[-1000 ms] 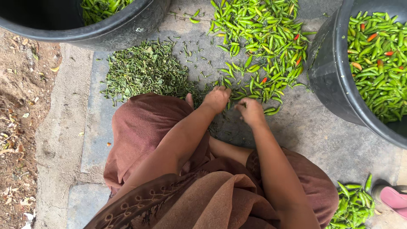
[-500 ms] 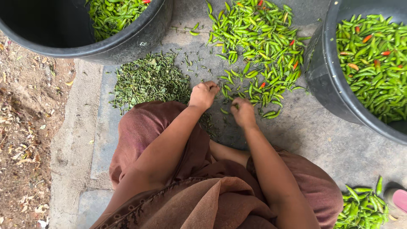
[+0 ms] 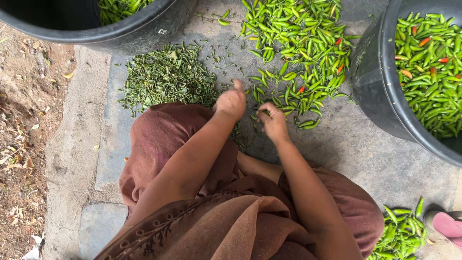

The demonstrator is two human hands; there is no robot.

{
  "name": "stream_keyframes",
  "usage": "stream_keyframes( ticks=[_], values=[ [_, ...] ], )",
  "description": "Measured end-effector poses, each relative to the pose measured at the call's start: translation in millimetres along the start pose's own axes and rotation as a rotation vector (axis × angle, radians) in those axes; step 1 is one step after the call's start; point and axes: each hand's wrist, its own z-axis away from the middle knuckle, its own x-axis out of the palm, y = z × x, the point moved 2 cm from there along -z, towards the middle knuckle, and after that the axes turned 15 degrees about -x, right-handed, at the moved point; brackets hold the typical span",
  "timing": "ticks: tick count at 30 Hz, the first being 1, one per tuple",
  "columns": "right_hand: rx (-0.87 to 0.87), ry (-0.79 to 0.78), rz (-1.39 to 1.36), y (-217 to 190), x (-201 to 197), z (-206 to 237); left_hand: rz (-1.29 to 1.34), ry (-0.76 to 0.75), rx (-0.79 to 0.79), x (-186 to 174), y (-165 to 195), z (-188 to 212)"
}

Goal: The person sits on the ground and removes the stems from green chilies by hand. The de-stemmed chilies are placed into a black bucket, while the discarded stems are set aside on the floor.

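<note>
1. The person is sitting on the concrete floor (image 3: 365, 159), a brown skirt (image 3: 163, 139) spreading over the knees, both arms reaching forward.
2. The left hand (image 3: 232, 102) is hovering above the floor with fingers curled in a loose fist and the thumb sticking up; I cannot tell whether anything is inside that grip.
3. The right hand (image 3: 273, 123) is pinching a small green chili (image 3: 263, 113) between its fingertips, right at the near edge of the chili pile (image 3: 298, 53).
4. That pile, mostly green with a few red ones, is lying on the floor just beyond both hands.
5. A heap of plucked green stems (image 3: 166, 77) is lying to the far left of the left hand.
6. A black tub (image 3: 380, 96) holding chilies is standing at the right, another black tub (image 3: 144, 33) at the far left.
</note>
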Motion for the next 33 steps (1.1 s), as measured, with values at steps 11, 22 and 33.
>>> stream_keyframes(
  ticks=[11, 22, 33],
  values=[
    [0.177, 0.38, -0.79, 9, -88, -23, 0.072, 0.013, 0.493, 44, 36, 35],
    [0.242, 0.189, -0.46, -2, -41, -10, 1.164, -0.48, 0.115, 18, 27, 17],
    [-0.233, 0.086, -0.025, -65, -15, 13, 0.843, -0.087, 0.192, 1, -1, 42]
  ],
)
